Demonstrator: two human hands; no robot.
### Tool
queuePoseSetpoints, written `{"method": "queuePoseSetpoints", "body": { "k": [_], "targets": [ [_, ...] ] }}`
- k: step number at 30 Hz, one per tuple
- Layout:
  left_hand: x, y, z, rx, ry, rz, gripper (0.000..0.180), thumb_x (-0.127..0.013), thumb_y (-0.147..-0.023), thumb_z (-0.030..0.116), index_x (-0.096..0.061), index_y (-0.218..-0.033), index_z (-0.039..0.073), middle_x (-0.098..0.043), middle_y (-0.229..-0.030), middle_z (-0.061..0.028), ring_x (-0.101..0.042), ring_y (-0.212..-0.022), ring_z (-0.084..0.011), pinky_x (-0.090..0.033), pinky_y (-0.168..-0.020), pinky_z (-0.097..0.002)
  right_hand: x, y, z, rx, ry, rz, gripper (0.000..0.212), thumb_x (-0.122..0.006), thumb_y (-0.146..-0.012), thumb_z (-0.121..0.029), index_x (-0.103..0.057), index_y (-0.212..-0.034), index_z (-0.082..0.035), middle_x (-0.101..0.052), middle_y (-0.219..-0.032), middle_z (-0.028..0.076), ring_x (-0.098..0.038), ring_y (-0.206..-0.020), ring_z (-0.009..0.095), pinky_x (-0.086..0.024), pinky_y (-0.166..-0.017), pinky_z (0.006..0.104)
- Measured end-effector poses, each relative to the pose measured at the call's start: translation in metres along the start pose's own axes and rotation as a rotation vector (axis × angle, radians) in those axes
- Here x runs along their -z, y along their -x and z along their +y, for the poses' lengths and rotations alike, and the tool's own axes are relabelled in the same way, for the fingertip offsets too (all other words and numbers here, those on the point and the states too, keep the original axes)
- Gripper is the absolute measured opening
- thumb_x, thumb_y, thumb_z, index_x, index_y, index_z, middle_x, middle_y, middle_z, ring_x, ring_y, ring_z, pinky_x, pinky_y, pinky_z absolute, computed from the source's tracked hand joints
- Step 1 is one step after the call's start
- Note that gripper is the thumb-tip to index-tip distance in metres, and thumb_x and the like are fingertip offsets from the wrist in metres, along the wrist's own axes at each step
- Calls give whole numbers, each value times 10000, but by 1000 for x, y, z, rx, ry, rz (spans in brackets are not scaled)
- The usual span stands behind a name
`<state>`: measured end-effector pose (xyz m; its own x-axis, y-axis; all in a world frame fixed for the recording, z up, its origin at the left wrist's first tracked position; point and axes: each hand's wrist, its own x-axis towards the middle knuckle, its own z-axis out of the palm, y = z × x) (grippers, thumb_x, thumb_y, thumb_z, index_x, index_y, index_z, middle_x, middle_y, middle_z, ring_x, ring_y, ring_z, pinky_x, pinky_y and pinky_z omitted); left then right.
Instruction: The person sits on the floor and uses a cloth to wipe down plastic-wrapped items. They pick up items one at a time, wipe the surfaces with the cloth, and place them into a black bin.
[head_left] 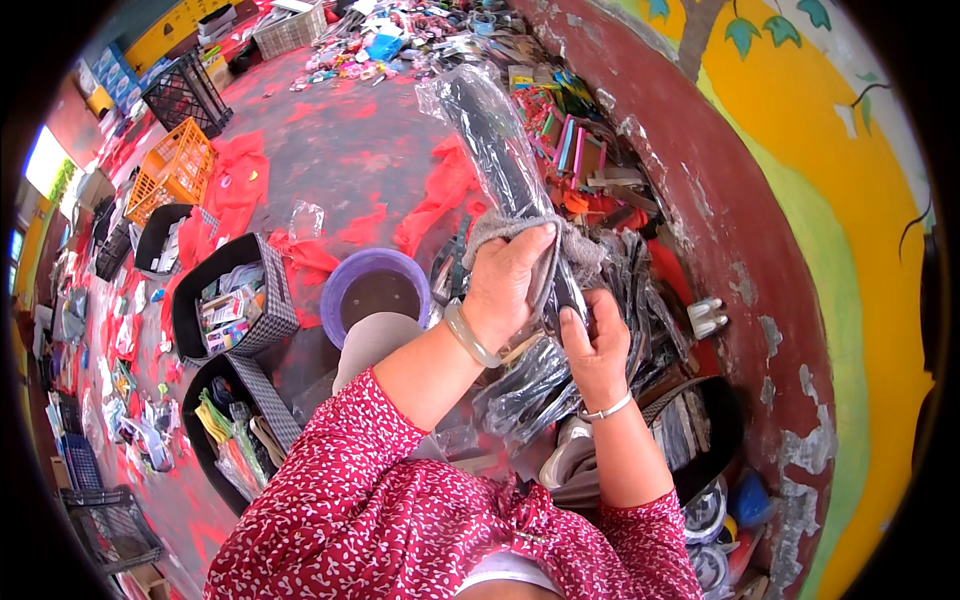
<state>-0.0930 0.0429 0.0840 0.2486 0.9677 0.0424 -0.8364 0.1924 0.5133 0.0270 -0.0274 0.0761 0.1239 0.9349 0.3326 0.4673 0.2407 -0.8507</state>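
A long, flat black item in clear plastic wrap (492,140) slants across in front of me, its far end pointing up and left; its exact kind I cannot tell. My left hand (503,278) is closed on a grey cloth (580,252), which is folded around the middle of the wrapped item. At the item's near end, my right hand (598,348) pinches it between thumb and fingers. More plastic-wrapped black items (525,385) lie heaped below and beyond my right hand. Left of my left forearm stands a purple basin (329,300) with dark water in it.
Two patterned black bins (282,290) full of packets stand at the left, behind them an orange crate (172,170) and a black crate (187,95). Another filled bin (725,425) sits by my right forearm. A peeling red wall (690,190) bounds the right side. Loose goods (385,45) cover the far floor.
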Motion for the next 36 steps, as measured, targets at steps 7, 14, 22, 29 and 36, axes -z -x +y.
{"method": "queuePoseSetpoints", "body": {
  "k": [7, 14, 22, 29, 36],
  "targets": [
    [3, -18, 45, -156, 11, 77, 159, -559, -844, 150, -596, -854, -4, -643, -774, -121, -645, -651, -219, -546, -578, -337, -7, 12, -1, -27, -86, -81, 152, -618, -786, -87, -528, -887, -17, -527, -603, 11, -444, -527, 56, -393, -491, 222],
    [26, -33, 68, -348, -25, 151, 256, -550, -863, 238, -569, -920, -11, -643, -829, -186, -647, -707, -301, -554, -640, -413, -12, 17, 10, 0, -100, -146, 178, -621, -786, -113, -532, -910, -20, -557, -611, 26, -490, -532, 70, -415, -506, 228],
    [28, -32, 83, -334, 11, 118, 324, -530, -878, 342, -566, -949, 28, -633, -806, -158, -635, -675, -269, -545, -588, -386, -12, 19, 16, -8, -69, -165, 198, -633, -782, -133, -534, -915, -24, -569, -617, 47, -513, -532, 98, -426, -514, 244],
    [24, -32, 82, -245, -16, 173, 348, -530, -870, 405, -568, -887, 60, -615, -693, -117, -617, -576, -249, -521, -486, -359, -16, 22, 15, -4, -58, -134, 178, -608, -810, -133, -532, -920, -15, -558, -633, 54, -498, -548, 104, -426, -530, 255],
    [13, -33, 45, -197, -87, 174, 189, -550, -886, 244, -572, -875, 57, -590, -704, -43, -588, -564, -156, -504, -510, -305, -20, 24, 18, 17, -36, -33, 164, -588, -829, -125, -522, -925, -10, -548, -651, 49, -483, -558, 103, -421, -540, 253]
  ]
}}
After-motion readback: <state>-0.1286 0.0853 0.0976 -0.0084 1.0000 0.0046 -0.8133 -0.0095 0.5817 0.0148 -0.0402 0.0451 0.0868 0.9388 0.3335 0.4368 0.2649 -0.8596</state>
